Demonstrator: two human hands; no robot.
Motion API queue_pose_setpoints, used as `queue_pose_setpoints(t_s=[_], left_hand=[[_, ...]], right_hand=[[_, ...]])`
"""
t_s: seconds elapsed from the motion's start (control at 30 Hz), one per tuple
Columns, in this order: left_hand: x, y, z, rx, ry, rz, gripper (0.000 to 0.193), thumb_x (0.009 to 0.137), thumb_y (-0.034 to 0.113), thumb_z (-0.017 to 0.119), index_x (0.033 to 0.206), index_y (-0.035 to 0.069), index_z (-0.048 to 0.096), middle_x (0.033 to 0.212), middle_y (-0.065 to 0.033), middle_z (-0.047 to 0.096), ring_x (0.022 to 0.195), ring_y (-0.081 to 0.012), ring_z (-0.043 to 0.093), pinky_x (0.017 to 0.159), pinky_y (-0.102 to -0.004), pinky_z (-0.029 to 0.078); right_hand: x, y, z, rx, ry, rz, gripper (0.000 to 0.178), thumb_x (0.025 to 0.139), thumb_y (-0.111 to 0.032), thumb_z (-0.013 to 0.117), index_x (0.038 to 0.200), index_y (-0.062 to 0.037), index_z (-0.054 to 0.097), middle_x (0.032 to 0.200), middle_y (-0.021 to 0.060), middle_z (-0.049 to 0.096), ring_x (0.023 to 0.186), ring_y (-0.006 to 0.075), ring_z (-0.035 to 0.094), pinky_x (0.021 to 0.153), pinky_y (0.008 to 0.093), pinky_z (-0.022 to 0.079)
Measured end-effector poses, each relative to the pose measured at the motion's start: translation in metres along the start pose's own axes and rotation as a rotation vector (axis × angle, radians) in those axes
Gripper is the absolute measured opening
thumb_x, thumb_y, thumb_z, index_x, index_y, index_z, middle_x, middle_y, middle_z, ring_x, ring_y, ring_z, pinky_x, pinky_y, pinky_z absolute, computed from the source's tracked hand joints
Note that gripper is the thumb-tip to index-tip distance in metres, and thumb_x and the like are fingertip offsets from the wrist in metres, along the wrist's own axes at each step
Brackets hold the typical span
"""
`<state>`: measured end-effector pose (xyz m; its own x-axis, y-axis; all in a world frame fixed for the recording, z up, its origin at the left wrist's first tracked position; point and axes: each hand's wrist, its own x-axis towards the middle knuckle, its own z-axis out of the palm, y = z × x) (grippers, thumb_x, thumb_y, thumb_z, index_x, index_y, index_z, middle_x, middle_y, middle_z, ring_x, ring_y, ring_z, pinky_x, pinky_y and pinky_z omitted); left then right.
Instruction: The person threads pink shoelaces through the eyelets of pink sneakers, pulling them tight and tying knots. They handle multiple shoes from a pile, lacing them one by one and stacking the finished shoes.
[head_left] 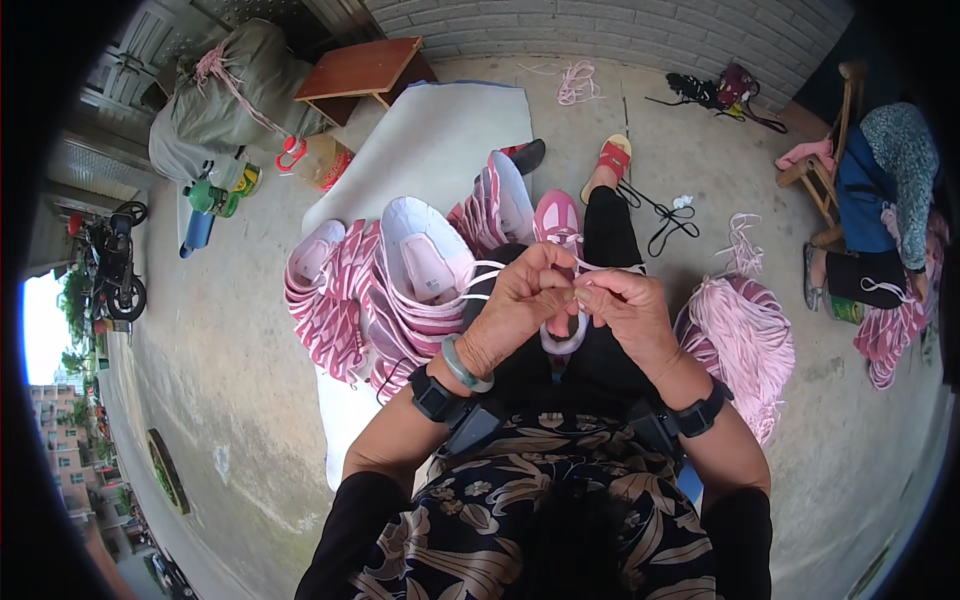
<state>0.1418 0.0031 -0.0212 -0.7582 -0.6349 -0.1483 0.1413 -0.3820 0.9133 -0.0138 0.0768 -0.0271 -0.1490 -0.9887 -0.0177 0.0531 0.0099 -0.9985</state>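
Note:
A pink sneaker [558,216] rests on my lap, toe pointing away from me, its heel end beneath my hands. Above it, my left hand [524,300] and my right hand [628,308] meet with thumbs and forefingers pinched together. Both are closed on a pale pink shoelace [484,281]; its loop and end stick out left of my left hand, and another stretch runs behind my right fingers. The exact pinch point is too small to make out. Just left of my left hand lie nested stacks of pink-and-white shoe uppers [425,262].
Right of my knees sits a heap of pink laces [740,335]. A white sheet [440,130] lies under the stacks. Beyond are a wooden stool [362,68], an oil jug [318,162] and a big sack [245,85]. Another person [890,200] sits at the right beside more uppers [890,335].

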Motion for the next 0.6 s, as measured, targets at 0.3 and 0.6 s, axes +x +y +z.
queue_pose_setpoints(t_s=[0.3,0.6], left_hand=[[0.001,-0.001,-0.001,0.113,0.006,-0.055,0.04,0.081,-0.003,0.053,0.118,0.003,0.041,0.075,-0.0035,0.06,0.055,-0.0094,0.054,0.051,-0.0189,0.043],[0.008,0.004,0.025,0.55,-0.123,0.36,0.073,0.068,-0.004,0.056,0.134,0.005,0.026,0.102,-0.0064,0.052,0.092,-0.0143,0.048,0.083,-0.0267,0.039]], right_hand=[[-0.001,-0.005,0.004,-0.126,0.015,-0.087,0.011,0.081,-0.008,0.063,0.089,-0.0005,0.064,0.069,0.0026,0.059,0.053,0.0061,0.049,0.047,0.0189,0.04],[-0.005,-0.036,-0.004,-0.427,0.079,-0.393,0.009,0.078,-0.002,0.062,0.086,0.0003,0.058,0.064,0.0081,0.057,0.054,0.017,0.055,0.049,0.0261,0.043]])
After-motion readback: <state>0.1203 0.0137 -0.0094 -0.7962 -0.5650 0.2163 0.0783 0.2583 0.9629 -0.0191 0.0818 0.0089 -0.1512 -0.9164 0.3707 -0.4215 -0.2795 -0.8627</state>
